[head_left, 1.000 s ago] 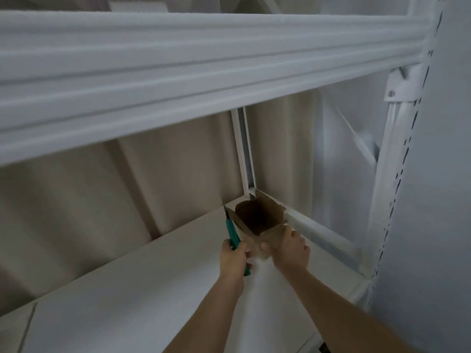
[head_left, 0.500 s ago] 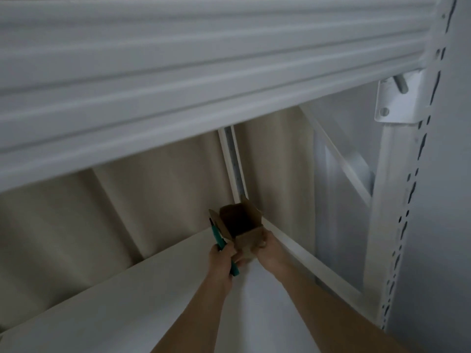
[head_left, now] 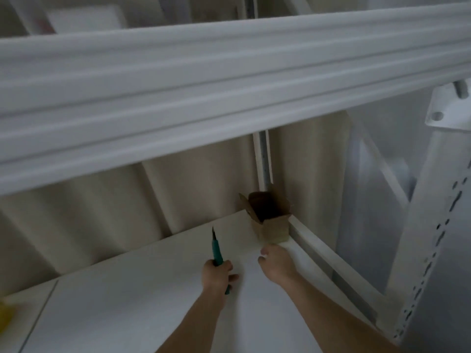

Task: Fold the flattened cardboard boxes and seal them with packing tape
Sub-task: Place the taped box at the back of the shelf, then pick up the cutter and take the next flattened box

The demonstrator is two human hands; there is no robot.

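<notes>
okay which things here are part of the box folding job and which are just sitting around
Part of the job:
- cardboard box, top flaps open
- green cutter, held by left hand
- right hand

Just around:
- shelf
- yellow thing, unclear

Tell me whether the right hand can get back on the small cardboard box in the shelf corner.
Probably yes: the right hand hovers open just short of the cardboard box, nothing lies between them, and the left hand with its green knife stays off to the side.

Small brown box point(head_left: 270, 218) upright, top flaps open, centre-right of frame, in back right corner of white shelf point(head_left: 142, 289).
</notes>
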